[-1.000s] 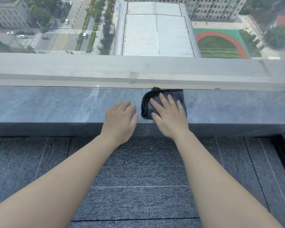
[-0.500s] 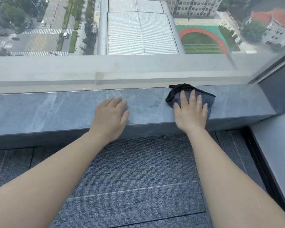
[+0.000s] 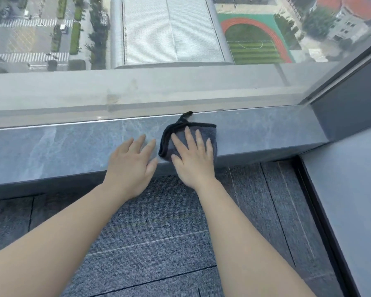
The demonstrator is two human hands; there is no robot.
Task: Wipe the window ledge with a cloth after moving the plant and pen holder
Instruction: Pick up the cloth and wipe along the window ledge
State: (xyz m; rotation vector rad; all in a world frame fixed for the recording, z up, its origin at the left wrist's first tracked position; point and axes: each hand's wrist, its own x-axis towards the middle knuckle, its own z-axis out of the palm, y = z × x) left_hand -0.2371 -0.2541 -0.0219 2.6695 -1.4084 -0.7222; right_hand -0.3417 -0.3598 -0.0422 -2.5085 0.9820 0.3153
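A grey cloth [image 3: 211, 136] with black edging lies folded on the grey stone window ledge [image 3: 51, 146], right of its middle. My right hand [image 3: 194, 161] lies flat on the cloth with fingers spread, pressing it onto the ledge; a black loop of the cloth reaches the window glass. My left hand [image 3: 133, 163] rests palm down on the bare ledge just left of the cloth, holding nothing. No plant or pen holder is in view.
The window glass [image 3: 180, 93] rises directly behind the ledge. A dark wall panel [image 3: 351, 108] ends the ledge on the right, with a light grey surface [image 3: 351, 200] below it. Grey carpet tiles [image 3: 159, 243] cover the floor under my arms.
My right hand has slid the cloth left along the ledge, back close to my left hand, after a sweep to the right. My left hand has stayed planted on the ledge.
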